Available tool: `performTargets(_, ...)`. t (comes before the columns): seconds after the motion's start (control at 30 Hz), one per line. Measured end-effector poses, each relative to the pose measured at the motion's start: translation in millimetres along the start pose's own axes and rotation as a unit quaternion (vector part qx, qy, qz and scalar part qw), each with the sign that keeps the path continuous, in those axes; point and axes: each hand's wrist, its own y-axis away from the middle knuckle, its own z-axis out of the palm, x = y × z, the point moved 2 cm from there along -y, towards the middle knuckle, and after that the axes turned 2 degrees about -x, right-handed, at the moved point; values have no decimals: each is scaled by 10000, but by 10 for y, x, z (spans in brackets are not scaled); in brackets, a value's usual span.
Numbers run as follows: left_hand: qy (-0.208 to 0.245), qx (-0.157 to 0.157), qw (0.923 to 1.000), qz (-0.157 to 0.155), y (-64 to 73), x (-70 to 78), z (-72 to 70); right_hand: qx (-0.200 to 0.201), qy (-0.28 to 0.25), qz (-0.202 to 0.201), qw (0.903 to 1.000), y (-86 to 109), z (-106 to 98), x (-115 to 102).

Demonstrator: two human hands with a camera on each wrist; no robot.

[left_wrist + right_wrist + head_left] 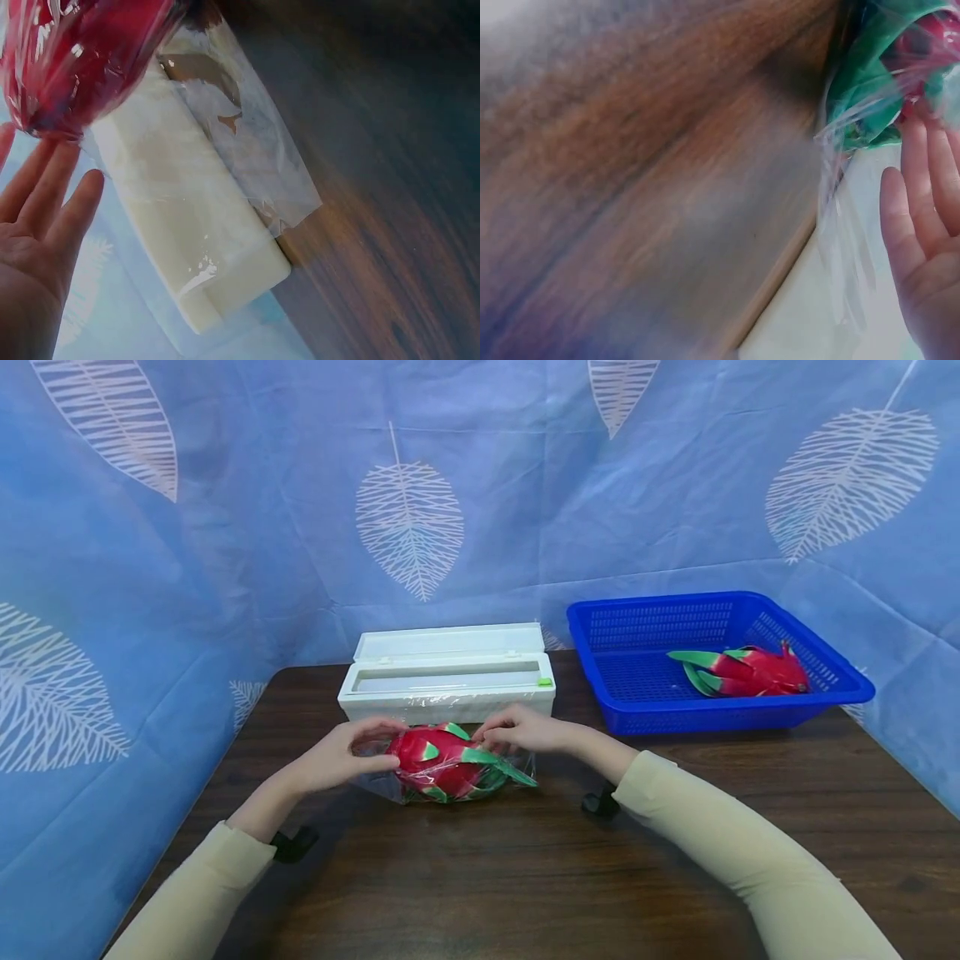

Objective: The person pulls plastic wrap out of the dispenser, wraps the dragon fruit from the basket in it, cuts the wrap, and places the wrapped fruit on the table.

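A red dragon fruit (pixel 442 758) with green leaf tips, wrapped in clear cling film (pixel 386 783), is between the two hands near the middle of the table. My left hand (pixel 337 756) holds its left end, thumb on the near side and fingers over the far side; the left wrist view shows its fingertips (pixel 66 142) against the glossy film. At the leafy right end, my right hand (pixel 521 732) grips the fruit from the far side, its thumb largely hidden. Loose film hangs beside the leaves (pixel 877 112) in the right wrist view.
Just behind the fruit stands a white cling film box (pixel 450 703), lid raised, with a green slider (pixel 544 682) on its edge. To the right, a blue plastic basket (pixel 622 714) contains another dragon fruit (pixel 757 672). A blue leaf-print cloth (pixel 480 527) hangs behind the dark wooden table (pixel 480 877).
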Motion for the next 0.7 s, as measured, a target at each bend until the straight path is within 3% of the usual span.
performTargets(0.13, -315, -105, 9993, 185, 38, 11, 40, -53, 182, -7, 9998, 40, 16, -26)
performTargets(0.3, -725, 206, 9964, 380, 32, 13, 72, -14, 422, -30, 9991, 61, 47, -40)
performTargets(0.5, -727, 666, 9947, 289, 5, 38, 89, 83, 458, -16, 9989, 42, 74, -43)
performTargets(0.7, -644, 693, 9954, 127, -49, 50, 57, 406, 514, -42, 9978, 25, 77, -86)
